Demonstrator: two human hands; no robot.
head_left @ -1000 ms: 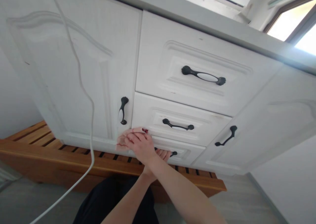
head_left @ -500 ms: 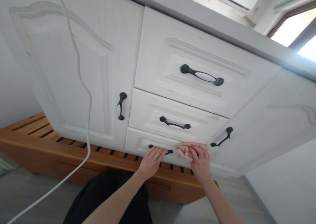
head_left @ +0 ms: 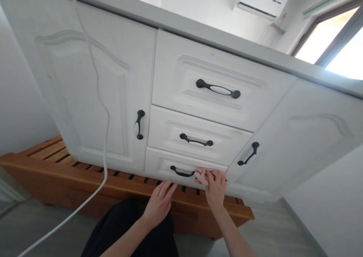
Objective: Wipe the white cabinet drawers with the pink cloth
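Observation:
Crumpled in my right hand (head_left: 216, 187) is a pink cloth (head_left: 202, 176), pressed against the right part of the bottom drawer (head_left: 164, 164). The cloth touches or covers the right end of that drawer's dark handle (head_left: 182, 172). My left hand (head_left: 159, 201) is off the handle, just below and left of it, with fingers apart and nothing in them. Above are the middle drawer (head_left: 164, 134) and the top drawer (head_left: 167, 75), both closed, each with a black and white handle.
The white cabinet stands on a slatted wooden bench (head_left: 85, 191). A white cable (head_left: 107, 136) hangs down across the left door (head_left: 85, 98). The right door (head_left: 283, 155) is closed. An air conditioner (head_left: 262, 0) and a window (head_left: 329, 37) are behind.
My left hand has let go of the bottom drawer's handle and drawn back, down and left. My right hand has moved left with the cloth, nearer the handle. The view has shifted.

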